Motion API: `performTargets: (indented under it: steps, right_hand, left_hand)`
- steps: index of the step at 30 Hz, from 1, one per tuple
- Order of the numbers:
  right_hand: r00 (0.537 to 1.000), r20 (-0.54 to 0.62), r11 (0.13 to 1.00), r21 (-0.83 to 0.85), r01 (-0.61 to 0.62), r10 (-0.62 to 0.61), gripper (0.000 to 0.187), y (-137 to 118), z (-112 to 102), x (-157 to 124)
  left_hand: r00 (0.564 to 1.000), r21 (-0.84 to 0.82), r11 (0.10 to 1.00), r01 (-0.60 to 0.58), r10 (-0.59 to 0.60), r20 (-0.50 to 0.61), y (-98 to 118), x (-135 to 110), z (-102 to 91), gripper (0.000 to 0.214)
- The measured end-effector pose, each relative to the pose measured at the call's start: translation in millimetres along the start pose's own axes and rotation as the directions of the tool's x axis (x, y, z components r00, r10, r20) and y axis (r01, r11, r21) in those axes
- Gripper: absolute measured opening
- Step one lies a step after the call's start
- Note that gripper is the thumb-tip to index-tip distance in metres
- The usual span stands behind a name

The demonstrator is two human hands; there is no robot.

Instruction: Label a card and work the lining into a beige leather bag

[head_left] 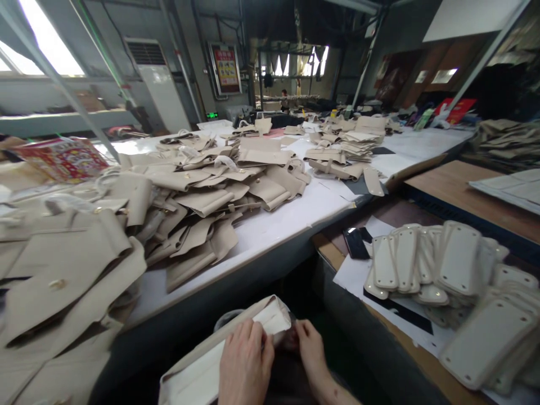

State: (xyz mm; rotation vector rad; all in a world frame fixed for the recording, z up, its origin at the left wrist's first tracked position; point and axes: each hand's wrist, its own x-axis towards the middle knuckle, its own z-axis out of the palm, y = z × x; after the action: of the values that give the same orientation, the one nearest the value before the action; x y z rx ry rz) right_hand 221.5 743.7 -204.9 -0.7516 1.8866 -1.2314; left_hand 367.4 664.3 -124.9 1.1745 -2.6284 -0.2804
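At the bottom of the view I hold a beige bag piece with a white inner lining (236,337) in front of me, tilted up toward the right. My left hand (245,363) lies over its upper side, fingers curled onto the fabric. At the open end of the piece, my right hand (310,349) grips with fingers bent. A dark opening shows between the two hands.
A long white table (278,222) carries heaps of beige bag parts (177,197) on the left and further back. On the right, a lower wooden bench holds stacked oval cream base panels (439,261) and a dark phone (355,243). A person stands far back.
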Motion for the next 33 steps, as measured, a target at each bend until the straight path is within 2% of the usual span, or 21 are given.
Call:
performTargets:
  steps: [1,2,3,4,6,7,8,9,11,13,16,22,28,31,33]
  right_hand:
    - [0.998,-0.052,0.999,-0.024,0.047,-0.048,0.051,-1.6,-6.0,-6.8]
    - [0.985,-0.09,0.988,-0.063,0.139,-0.145,0.044,-4.6,-11.5,-14.9]
    - [0.952,-0.102,0.954,-0.116,0.277,-0.288,0.034,-9.0,-16.1,-23.5]
    - [0.887,-0.083,0.882,-0.181,0.436,-0.455,0.026,-14.4,-19.2,-31.8]
    - [0.694,0.019,0.653,-0.322,0.686,-0.72,0.034,-26.2,-21.1,-44.5]
    - [0.612,0.072,0.544,-0.388,0.744,-0.787,0.041,-31.7,-20.1,-48.1]
    - [0.551,0.119,0.45,-0.451,0.771,-0.826,0.046,-36.3,-18.3,-49.9]
    - [0.507,0.153,0.372,-0.511,0.775,-0.848,0.047,-39.9,-15.9,-50.3]
    - [0.461,0.193,0.264,-0.606,0.75,-0.866,0.045,-43.7,-10.8,-48.3]
    - [0.437,0.22,0.196,-0.663,0.723,-0.872,0.042,-43.9,-6.4,-45.7]
    - [0.421,0.237,0.146,-0.701,0.698,-0.875,0.04,-40.8,-1.8,-44.5]
    - [0.413,0.23,0.141,-0.705,0.695,-0.881,0.043,-33.0,5.6,-47.5]
    - [0.362,0.238,0.127,-0.653,0.747,-0.901,0.04,-31.4,19.6,-47.9]
    - [0.353,0.249,0.128,-0.627,0.769,-0.902,0.038,-33.4,28.9,-50.3]
    - [0.352,0.255,0.136,-0.604,0.785,-0.9,0.037,-34.2,34.5,-52.1]
  left_hand:
    - [1.0,0.001,1.0,0.005,-0.005,-0.001,1.2,-0.7,-0.6,0.021]
    - [1.0,0.0,1.0,0.011,-0.011,0.0,2.4,-1.5,-1.1,0.021]
    - [1.0,-0.001,1.0,0.02,-0.02,0.001,3.5,-2.4,-1.4,0.021]
    - [1.0,-0.004,0.999,0.031,-0.031,0.003,4.5,-3.3,-1.7,0.021]
    - [0.999,-0.013,0.999,0.051,-0.051,0.005,6.1,-5.3,-2.0,0.022]
    - [0.998,-0.016,0.998,0.058,-0.058,0.003,6.7,-6.4,-2.1,0.022]
    - [0.998,-0.018,0.998,0.066,-0.066,0.0,7.2,-7.5,-2.1,0.022]
    - [0.997,-0.021,0.997,0.073,-0.073,-0.003,7.5,-8.7,-2.1,0.022]
    - [0.995,-0.036,0.995,0.096,-0.096,-0.008,7.9,-10.9,-2.0,0.022]
    - [0.993,-0.066,0.99,0.121,-0.122,-0.004,8.2,-12.8,-2.0,0.021]
    - [0.99,-0.12,0.982,0.143,-0.144,0.002,9.0,-14.5,-2.9,0.019]
    - [0.991,-0.18,0.975,0.127,-0.131,-0.011,8.8,-19.6,-10.5,0.018]
    - [0.972,-0.226,0.961,0.162,-0.194,-0.128,-1.0,-37.3,-16.3,0.017]
    - [0.959,-0.226,0.959,0.173,-0.216,-0.181,-8.1,-45.4,-16.8,0.016]
    - [0.942,-0.221,0.966,0.131,-0.191,-0.275,-16.1,-55.0,-15.8,0.01]
